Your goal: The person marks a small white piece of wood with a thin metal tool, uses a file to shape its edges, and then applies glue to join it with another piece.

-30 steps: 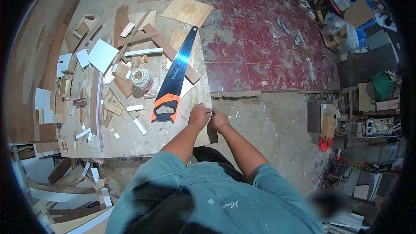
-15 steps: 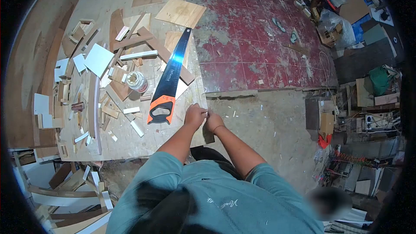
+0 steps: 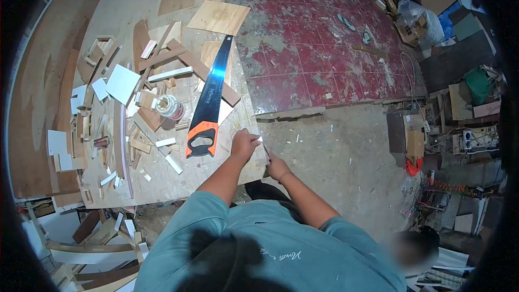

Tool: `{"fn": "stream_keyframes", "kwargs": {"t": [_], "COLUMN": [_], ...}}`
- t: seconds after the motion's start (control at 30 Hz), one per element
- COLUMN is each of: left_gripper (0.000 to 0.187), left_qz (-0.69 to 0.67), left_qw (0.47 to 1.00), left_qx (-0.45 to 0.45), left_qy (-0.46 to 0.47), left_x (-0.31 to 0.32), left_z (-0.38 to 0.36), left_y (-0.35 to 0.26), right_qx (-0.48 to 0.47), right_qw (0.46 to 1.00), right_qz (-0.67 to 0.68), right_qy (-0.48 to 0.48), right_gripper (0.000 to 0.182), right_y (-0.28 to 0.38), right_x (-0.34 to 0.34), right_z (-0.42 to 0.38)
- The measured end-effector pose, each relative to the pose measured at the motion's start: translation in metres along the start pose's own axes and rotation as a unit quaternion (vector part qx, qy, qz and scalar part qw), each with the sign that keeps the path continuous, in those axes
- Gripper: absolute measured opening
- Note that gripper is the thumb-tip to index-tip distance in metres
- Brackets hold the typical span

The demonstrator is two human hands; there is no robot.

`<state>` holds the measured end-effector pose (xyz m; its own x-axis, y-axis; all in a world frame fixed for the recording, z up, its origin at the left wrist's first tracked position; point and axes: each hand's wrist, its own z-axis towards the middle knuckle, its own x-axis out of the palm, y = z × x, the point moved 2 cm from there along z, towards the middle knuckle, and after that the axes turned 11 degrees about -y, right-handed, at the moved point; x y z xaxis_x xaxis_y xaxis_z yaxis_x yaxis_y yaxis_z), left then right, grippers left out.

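My left hand (image 3: pixel 245 145) is closed at the right edge of the workbench, pinching a small white piece (image 3: pixel 260 139) between thumb and fingers. Just below and to its right, my right hand (image 3: pixel 278 167) is wrapped round a thin dark blade-like tool (image 3: pixel 266 152). The tool points up toward the white piece; whether they touch is too small to tell. Left of my hands a handsaw (image 3: pixel 211 94) with an orange and black handle lies flat on the workbench (image 3: pixel 216 184). An open glass jar (image 3: pixel 170 107) stands beside the saw.
Wood offcuts (image 3: pixel 178 57) and white strips (image 3: pixel 173 164) are scattered over the left of the bench. A thin board (image 3: pixel 219 17) lies at its far end. Right of the bench is a concrete floor (image 3: pixel 324 157), then red tiles (image 3: pixel 313 48) with sandals (image 3: pixel 346 21). Clutter lines the right side.
My right hand has moved down and right, away from my left hand. The thin dark tool and the white piece now show between them. The view has shifted slightly.
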<state>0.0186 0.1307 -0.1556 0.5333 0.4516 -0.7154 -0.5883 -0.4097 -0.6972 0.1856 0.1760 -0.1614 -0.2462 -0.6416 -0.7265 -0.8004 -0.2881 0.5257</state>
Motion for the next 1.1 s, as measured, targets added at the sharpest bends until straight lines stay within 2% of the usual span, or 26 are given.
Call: {"fn": "stream_keyframes", "kwargs": {"t": [0.13,0.2,0.23,0.3,0.33,0.37,0.4,0.43,0.47,0.5,0.53,0.57,0.67,0.7,0.73,0.8,0.93,0.97,1.1], "left_gripper": [0.025,0.031,0.031,0.035,0.035,0.033,0.032,0.029,0.029,0.029,0.029,0.029,0.029,0.027,0.027,0.030,0.030,0.030,0.030], "left_qz": [-0.017,0.027,0.028,-0.001,0.001,-0.097,-0.194,-0.161,-0.157,-0.195,-0.232,-0.235,-0.234,-0.207,-0.200,-0.177,-0.192,-0.189,-0.216], "left_qw": [0.999,0.992,0.992,0.998,0.998,0.995,0.977,0.986,0.986,0.977,0.965,0.966,0.957,0.961,0.961,0.958,0.955,0.952,0.945], "left_qx": [0.041,0.117,0.118,0.053,0.054,-0.012,-0.077,0.035,0.033,0.061,0.089,0.074,0.089,0.100,0.090,0.125,0.074,0.066,-0.023], "left_qy": [0.015,0.031,0.028,0.025,0.018,0.030,0.041,-0.027,-0.036,-0.060,-0.085,-0.080,-0.143,-0.154,-0.171,-0.185,-0.215,-0.230,-0.245], "left_x": [-0.005,-0.010,-0.013,-0.024,-0.032,-0.039,-0.052,-0.073,-0.092,-0.117,-0.145,-0.175,-0.248,-0.270,-0.287,-0.313,-0.349,-0.359,-0.379], "left_z": [-0.001,-0.012,-0.016,-0.019,-0.021,-0.024,-0.029,-0.033,-0.038,-0.044,-0.052,-0.059,-0.084,-0.093,-0.101,-0.122,-0.165,-0.175,-0.220], "left_y": [0.001,-0.002,-0.003,-0.006,-0.011,-0.013,-0.019,-0.028,-0.032,-0.042,-0.052,-0.061,-0.066,-0.069,-0.066,-0.058,-0.030,-0.020,0.019], "right_qx": [0.002,-0.006,-0.014,-0.018,-0.017,-0.075,-0.082,-0.065,-0.049,-0.059,-0.058,-0.057,-0.127,-0.190,-0.200,-0.218,-0.276,-0.262,-0.288], "right_qw": [0.993,0.986,0.978,0.969,0.959,0.941,0.940,0.939,0.930,0.930,0.930,0.925,0.910,0.899,0.898,0.869,0.832,0.822,0.814], "right_qz": [0.025,0.054,0.081,0.129,0.177,0.195,0.197,0.268,0.335,0.335,0.357,0.375,0.389,0.387,0.381,0.410,0.421,0.433,0.376], "right_qy": [-0.114,-0.157,-0.194,-0.208,-0.220,-0.266,-0.265,-0.207,-0.144,-0.135,-0.067,0.002,0.070,0.078,0.095,0.169,0.235,0.261,0.337], "right_gripper": [0.035,0.033,0.031,0.030,0.028,0.026,0.026,0.025,0.024,0.024,0.025,0.027,0.034,0.039,0.039,0.042,0.034,0.024,0.018], "right_y": [-0.035,-0.039,-0.039,-0.037,-0.034,-0.027,-0.017,-0.003,0.013,0.035,0.063,0.092,0.179,0.197,0.218,0.259,0.319,0.334,0.373], "right_x": [-0.024,-0.039,-0.045,-0.051,-0.053,-0.054,-0.055,-0.059,-0.063,-0.072,-0.083,-0.094,-0.113,-0.107,-0.105,-0.098,-0.049,-0.039,0.006], "right_z": [-0.043,-0.052,-0.056,-0.056,-0.055,-0.052,-0.049,-0.047,-0.045,-0.048,-0.054,-0.062,-0.096,-0.101,-0.108,-0.126,-0.136,-0.144,-0.158]}}
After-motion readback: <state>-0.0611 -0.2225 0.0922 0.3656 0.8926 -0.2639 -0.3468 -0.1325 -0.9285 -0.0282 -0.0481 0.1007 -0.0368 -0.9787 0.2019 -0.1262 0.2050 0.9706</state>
